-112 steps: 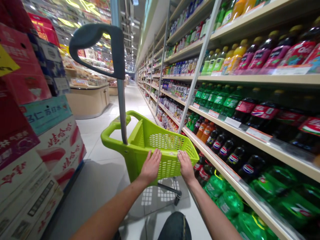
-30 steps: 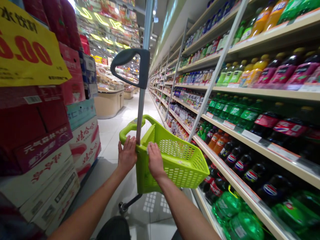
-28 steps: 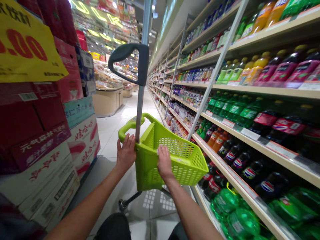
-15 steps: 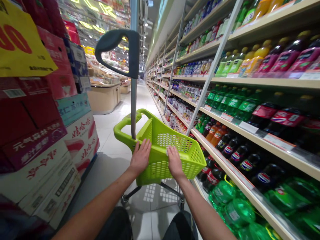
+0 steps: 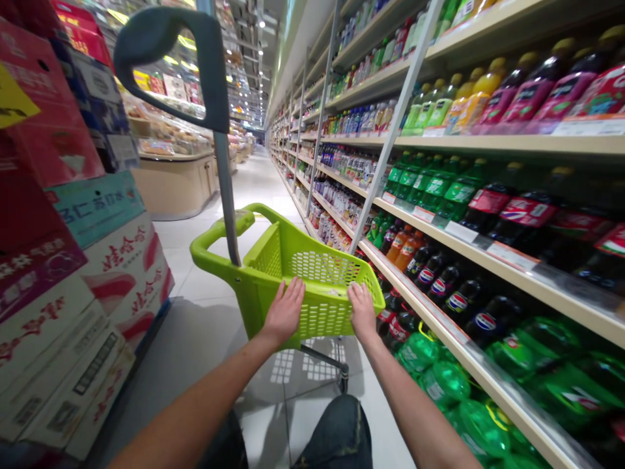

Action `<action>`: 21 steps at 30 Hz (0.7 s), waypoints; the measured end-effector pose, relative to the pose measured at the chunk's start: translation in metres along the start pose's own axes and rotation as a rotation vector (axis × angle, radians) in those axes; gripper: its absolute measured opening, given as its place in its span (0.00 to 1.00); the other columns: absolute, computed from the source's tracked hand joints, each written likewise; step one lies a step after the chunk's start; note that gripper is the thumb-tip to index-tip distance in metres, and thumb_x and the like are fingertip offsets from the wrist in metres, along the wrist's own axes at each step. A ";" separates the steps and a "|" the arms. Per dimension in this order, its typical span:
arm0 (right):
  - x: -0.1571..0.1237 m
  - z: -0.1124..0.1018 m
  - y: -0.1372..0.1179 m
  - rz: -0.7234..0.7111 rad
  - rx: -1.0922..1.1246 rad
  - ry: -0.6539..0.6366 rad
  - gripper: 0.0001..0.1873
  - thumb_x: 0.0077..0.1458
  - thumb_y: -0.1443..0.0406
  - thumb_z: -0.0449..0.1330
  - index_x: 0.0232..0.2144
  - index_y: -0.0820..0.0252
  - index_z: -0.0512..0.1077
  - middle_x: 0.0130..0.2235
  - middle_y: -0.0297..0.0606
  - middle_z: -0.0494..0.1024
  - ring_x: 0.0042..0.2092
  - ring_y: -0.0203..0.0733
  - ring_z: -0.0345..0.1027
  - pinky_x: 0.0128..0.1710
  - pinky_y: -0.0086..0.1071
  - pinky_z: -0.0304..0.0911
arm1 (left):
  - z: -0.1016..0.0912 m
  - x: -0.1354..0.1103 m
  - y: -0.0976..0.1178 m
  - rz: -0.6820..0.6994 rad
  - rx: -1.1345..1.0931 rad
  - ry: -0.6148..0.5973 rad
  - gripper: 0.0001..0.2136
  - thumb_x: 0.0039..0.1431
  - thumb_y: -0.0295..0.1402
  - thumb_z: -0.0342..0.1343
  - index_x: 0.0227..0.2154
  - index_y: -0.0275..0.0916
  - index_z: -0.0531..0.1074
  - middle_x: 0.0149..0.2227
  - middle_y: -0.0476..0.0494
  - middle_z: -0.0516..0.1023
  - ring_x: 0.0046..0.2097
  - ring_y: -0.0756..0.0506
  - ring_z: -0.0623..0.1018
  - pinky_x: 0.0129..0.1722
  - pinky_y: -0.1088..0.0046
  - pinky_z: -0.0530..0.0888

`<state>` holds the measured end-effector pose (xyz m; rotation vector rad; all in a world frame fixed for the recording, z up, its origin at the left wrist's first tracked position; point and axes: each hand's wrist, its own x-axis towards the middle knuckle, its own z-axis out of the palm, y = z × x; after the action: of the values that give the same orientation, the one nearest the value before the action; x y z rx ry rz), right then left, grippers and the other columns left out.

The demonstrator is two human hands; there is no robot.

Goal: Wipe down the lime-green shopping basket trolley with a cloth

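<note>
A lime-green wheeled shopping basket (image 5: 273,260) stands on the aisle floor in front of me, empty inside. Its grey telescopic pull handle (image 5: 166,58) rises at its left side. My left hand (image 5: 284,311) rests on the near rim of the basket with fingers laid over the edge. My right hand (image 5: 362,312) grips the same rim further right, close to the shelf edge.
Shelves of soft-drink bottles (image 5: 463,202) run along the right, with green bottles (image 5: 449,384) low down near my right arm. Stacked cartons (image 5: 73,260) wall in the left. A bakery counter (image 5: 170,182) stands beyond. The tiled aisle (image 5: 263,189) stretches ahead.
The basket has swung round so its long side faces me. Both hands slid from the handle corner to the near rim. The view has shifted left and the pull handle looms closer.
</note>
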<state>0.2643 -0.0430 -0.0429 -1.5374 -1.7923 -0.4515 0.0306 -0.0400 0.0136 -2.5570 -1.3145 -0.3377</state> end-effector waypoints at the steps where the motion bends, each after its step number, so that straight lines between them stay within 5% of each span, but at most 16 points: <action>1: -0.005 -0.004 0.020 0.069 -0.039 0.023 0.28 0.46 0.80 0.43 0.47 0.63 0.68 0.52 0.44 0.67 0.61 0.45 0.42 0.56 0.49 0.49 | 0.000 0.000 0.000 -0.005 -0.001 -0.005 0.29 0.48 0.26 0.42 0.57 0.26 0.52 0.61 0.36 0.51 0.62 0.41 0.47 0.60 0.57 0.45; 4: -0.026 -0.011 0.061 0.235 -0.129 0.095 0.24 0.49 0.76 0.43 0.47 0.68 0.67 0.52 0.49 0.67 0.61 0.48 0.42 0.55 0.50 0.50 | 0.002 0.000 0.003 -0.034 0.002 -0.001 0.29 0.48 0.26 0.42 0.57 0.25 0.52 0.61 0.35 0.51 0.63 0.41 0.47 0.60 0.57 0.44; 7: -0.047 -0.008 0.072 0.246 -0.130 0.156 0.24 0.51 0.74 0.41 0.49 0.71 0.65 0.53 0.51 0.65 0.61 0.47 0.42 0.56 0.49 0.51 | 0.007 0.000 0.007 -0.049 0.005 0.026 0.30 0.48 0.26 0.42 0.57 0.24 0.50 0.61 0.34 0.50 0.63 0.40 0.46 0.60 0.57 0.44; 14: -0.081 0.005 0.059 0.218 -0.093 0.232 0.26 0.52 0.74 0.41 0.53 0.65 0.61 0.56 0.46 0.62 0.62 0.44 0.40 0.57 0.50 0.49 | 0.016 -0.009 0.012 -0.087 0.000 0.083 0.32 0.45 0.25 0.42 0.57 0.26 0.50 0.62 0.36 0.47 0.63 0.40 0.45 0.59 0.57 0.47; 21: -0.118 0.013 0.026 0.101 -0.001 -0.034 0.30 0.44 0.80 0.41 0.45 0.62 0.69 0.49 0.43 0.70 0.59 0.41 0.50 0.52 0.42 0.58 | 0.007 -0.008 0.013 -0.072 -0.030 -0.002 0.32 0.46 0.26 0.42 0.58 0.25 0.49 0.62 0.36 0.46 0.63 0.40 0.44 0.59 0.57 0.48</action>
<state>0.2892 -0.1115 -0.1401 -1.6368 -1.7309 -0.3802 0.0372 -0.0510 0.0026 -2.5394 -1.4149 -0.3718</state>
